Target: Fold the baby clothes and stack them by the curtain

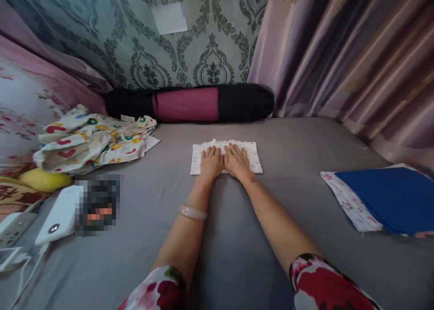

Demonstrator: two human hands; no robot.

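A small white folded cloth [252, 158] with a faint print lies flat on the grey sheet [285, 143], its short sides to the left and right. My left hand [212, 162] rests palm down on its left half, fingers stretched out and pointing away from me. Beside it, my right hand [236, 160] lies flat on the right half, fingers spread. The two hands meet near the middle and cover much of the cloth. Neither hand grips anything.
Left: crumpled printed fabric [98, 140], a yellow fruit-like object [45, 180], a white power bank [63, 215], a blurred item [98, 204] and a power strip [16, 228]. Right: folded blue cloth [393, 197] on printed cloth [349, 201]. A black-and-maroon roll [186, 104] lies along the wall.
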